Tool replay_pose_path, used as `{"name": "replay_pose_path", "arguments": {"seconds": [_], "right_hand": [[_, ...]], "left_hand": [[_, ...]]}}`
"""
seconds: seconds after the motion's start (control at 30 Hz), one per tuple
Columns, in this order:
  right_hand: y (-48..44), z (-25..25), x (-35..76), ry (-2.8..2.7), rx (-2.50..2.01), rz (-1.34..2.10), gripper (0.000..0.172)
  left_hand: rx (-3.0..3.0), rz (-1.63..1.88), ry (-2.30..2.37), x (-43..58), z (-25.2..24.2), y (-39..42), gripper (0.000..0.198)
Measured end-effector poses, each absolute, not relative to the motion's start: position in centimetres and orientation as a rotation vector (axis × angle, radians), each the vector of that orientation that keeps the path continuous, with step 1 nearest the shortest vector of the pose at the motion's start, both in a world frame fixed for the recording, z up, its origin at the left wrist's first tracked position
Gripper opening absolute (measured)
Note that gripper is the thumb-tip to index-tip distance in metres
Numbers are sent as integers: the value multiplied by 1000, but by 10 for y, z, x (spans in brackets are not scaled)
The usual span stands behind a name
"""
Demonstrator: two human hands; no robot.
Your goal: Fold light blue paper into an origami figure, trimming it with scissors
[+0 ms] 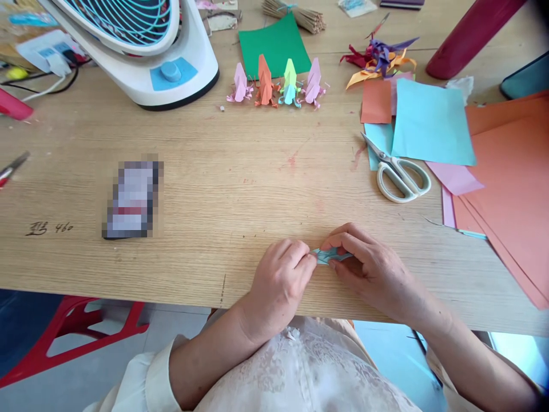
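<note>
A small folded piece of light blue paper (325,255) lies low over the table near its front edge. My left hand (283,274) has its fingers curled and pinches the left end of that paper. On the other side, my right hand (369,266) grips the paper between thumb and fingertips. Much of the paper is hidden behind my fingers, so its full shape cannot be made out. Beyond my hands stands a row of several folded paper figures, among them an orange one (265,86) and a green and blue one (290,86).
White-handled scissors (403,177) rest beside blue paper squares (435,123) and large orange sheets (510,200) at right. A phone (132,197) lies left, below a white fan (180,63). A green sheet (274,46), twisted paper scraps (381,60) and a dark red cylinder (472,37) stand farther back.
</note>
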State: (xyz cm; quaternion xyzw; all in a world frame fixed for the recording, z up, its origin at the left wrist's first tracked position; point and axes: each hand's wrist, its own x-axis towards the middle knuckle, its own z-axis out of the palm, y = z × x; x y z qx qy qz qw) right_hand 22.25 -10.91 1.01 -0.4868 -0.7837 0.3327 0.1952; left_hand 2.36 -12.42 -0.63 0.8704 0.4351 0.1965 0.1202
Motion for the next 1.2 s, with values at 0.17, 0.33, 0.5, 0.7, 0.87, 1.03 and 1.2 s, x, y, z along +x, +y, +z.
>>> {"name": "replay_pose_path", "arguments": {"seconds": [0.17, 0.33, 0.5, 0.7, 0.87, 1.03, 1.2], "right_hand": [[-109, 9, 227, -2167, -1345, 992, 22], [-108, 10, 221, -2254, -1390, 915, 21], [-108, 11, 212, -2284, -1455, 876, 27], [-105, 15, 214, -2285, -1436, 948, 31], [-97, 16, 226, -2252, -1351, 1131, 34], [-95, 14, 227, -2248, -1377, 1114, 30], [-97, 13, 225, -2251, -1402, 1089, 29]], "left_hand": [[2672, 486, 1260, 21, -5, -128, 21], [2793, 411, 1175, 19, 0, -130, 23], [2946, 256, 1086, 14, 7, -135, 28], [2997, 236, 1103, 14, 3, -137, 31], [2983, 117, 1078, 11, 1, -138, 39], [2955, -65, 1041, 8, 4, -137, 61], [3003, -72, 1022, 12, 5, -137, 68]]}}
